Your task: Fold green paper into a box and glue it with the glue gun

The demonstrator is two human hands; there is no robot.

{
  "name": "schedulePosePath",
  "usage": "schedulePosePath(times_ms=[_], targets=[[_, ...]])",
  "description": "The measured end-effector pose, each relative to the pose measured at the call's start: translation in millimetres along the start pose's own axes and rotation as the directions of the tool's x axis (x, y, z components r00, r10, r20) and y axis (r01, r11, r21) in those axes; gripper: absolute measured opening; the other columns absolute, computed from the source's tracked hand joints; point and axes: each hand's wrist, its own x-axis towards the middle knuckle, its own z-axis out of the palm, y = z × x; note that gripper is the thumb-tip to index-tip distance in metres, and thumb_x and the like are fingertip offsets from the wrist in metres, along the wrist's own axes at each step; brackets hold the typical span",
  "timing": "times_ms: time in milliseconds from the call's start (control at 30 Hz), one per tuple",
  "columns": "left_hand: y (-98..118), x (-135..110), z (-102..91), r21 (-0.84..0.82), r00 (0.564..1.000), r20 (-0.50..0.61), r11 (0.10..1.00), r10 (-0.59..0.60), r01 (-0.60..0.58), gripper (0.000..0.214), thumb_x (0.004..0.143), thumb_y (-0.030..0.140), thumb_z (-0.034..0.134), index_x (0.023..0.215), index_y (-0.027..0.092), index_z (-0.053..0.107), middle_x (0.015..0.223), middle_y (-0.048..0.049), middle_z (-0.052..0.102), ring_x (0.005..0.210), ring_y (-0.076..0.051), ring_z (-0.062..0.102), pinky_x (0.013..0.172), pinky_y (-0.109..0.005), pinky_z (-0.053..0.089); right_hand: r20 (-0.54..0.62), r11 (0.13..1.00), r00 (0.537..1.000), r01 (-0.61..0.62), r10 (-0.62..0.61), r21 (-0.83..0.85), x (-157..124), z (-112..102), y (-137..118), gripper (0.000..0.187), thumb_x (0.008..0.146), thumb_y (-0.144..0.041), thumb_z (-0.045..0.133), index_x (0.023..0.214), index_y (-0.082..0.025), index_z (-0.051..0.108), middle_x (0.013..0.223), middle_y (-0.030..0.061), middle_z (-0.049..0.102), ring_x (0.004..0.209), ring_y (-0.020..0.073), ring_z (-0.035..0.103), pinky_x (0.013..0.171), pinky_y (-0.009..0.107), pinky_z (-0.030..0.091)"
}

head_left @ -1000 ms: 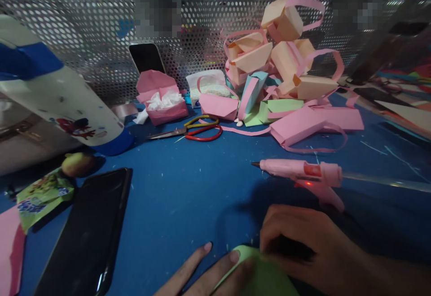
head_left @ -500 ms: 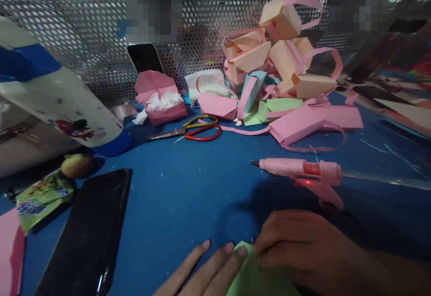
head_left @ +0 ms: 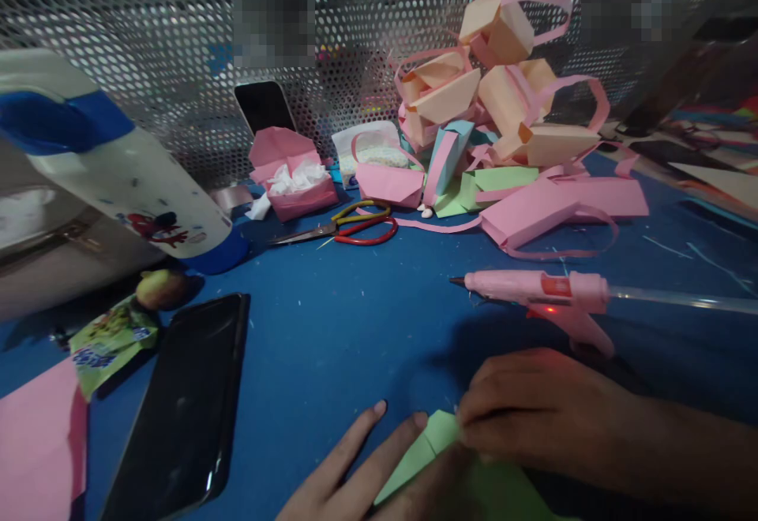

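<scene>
A folded light green paper [head_left: 503, 489] lies at the bottom edge of the view, with a crease showing near its far corner. My left hand [head_left: 340, 496] rests with fingers stretched apart, some of them along and over the paper's left side. Bent fingers of my right hand [head_left: 550, 410] pinch the paper near that far corner; its fingertips are partly hidden. Just beyond the right hand, a pink glue gun [head_left: 515, 287] lies on its side with a red light lit and a clear glue stick [head_left: 675, 298] in its back.
Scissors [head_left: 337, 229] lie mid-table. Behind stand paper bags [head_left: 527, 213] in a pile and a pink box [head_left: 305, 199] of tissues. On the left are a black phone [head_left: 183, 402], a green packet [head_left: 112, 347], an onion-like bulb [head_left: 161, 290], pink paper [head_left: 41, 442] and a white-blue bottle [head_left: 148, 181].
The view has shifted, so the table things sit slightly farther right. My left fingers have shifted on the green paper, uncovering a crease. My right hand stays at its corner.
</scene>
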Motion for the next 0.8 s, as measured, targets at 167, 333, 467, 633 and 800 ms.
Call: schedulePosePath(times_ms=[167, 333, 467, 633, 800], targets=[[13, -10, 20.4, -0.02, 0.997, -0.061, 0.998, -0.055, 0.054, 0.032, 0.103, 0.033, 0.043, 0.129, 0.028, 0.061, 0.153, 0.0053, 0.043, 0.143, -0.024, 0.035, 0.123, -0.047, 0.023, -0.077, 0.968, 0.995, 0.049, -0.07, -0.246, -1, -1, -10, 0.029, 0.105, -0.024, 0.039, 0.104, -0.02, 0.068, 0.094, 0.0032, 0.075, 0.084, 0.0162, 0.067, 0.072, 0.028, 0.055], [8, -1, 7.2, -0.053, 0.997, -0.064, 0.998, -0.044, 0.04, 0.033, 0.103, 0.033, 0.041, 0.13, 0.032, 0.059, 0.149, 0.0043, 0.048, 0.134, -0.021, 0.046, 0.122, -0.046, 0.024, -0.052, 0.939, 0.998, 0.015, -0.035, -0.345, 3, 8, -11, 0.024, 0.102, -0.028, 0.048, 0.112, -0.016, 0.066, 0.093, 0.006, 0.07, 0.081, 0.0179, 0.062, 0.07, 0.03, 0.053], [8, 3, -3.1, -0.083, 0.999, -0.042, 0.996, -0.034, 0.03, 0.034, 0.1, 0.027, 0.048, 0.132, 0.031, 0.056, 0.152, 0.0016, 0.045, 0.134, -0.027, 0.046, 0.115, -0.05, 0.034, 0.029, 0.915, 0.998, 0.06, -0.053, -0.399, 1, 8, -10, 0.025, 0.102, -0.028, 0.049, 0.114, -0.013, 0.064, 0.092, 0.0063, 0.067, 0.084, 0.019, 0.057, 0.078, 0.033, 0.05], [7, 3, -12.4, -0.153, 0.991, 0.134, 0.988, 0.004, 0.016, 0.049, 0.097, 0.024, 0.05, 0.145, 0.026, 0.043, 0.158, -0.0029, 0.036, 0.14, -0.032, 0.038, 0.115, -0.055, 0.032, 0.121, 0.872, 0.988, 0.145, -0.099, -0.468, -18, -1, -14, 0.027, 0.104, -0.022, 0.042, 0.093, -0.015, 0.066, 0.084, 0.0029, 0.063, 0.075, 0.0175, 0.049, 0.072, 0.033, 0.041], [1, 15, -46.2, -0.447, 0.951, 0.3, 0.87, -0.072, 0.207, 0.061, 0.088, 0.026, 0.058, 0.145, 0.029, 0.038, 0.153, -0.0011, 0.043, 0.141, -0.029, 0.037, 0.118, -0.051, 0.031, 0.128, 0.891, 0.991, 0.102, -0.05, -0.442, -23, -14, -15, 0.018, 0.099, -0.025, 0.055, 0.089, -0.017, 0.067, 0.082, 0.0021, 0.062, 0.077, 0.0184, 0.049, 0.067, 0.031, 0.037]])
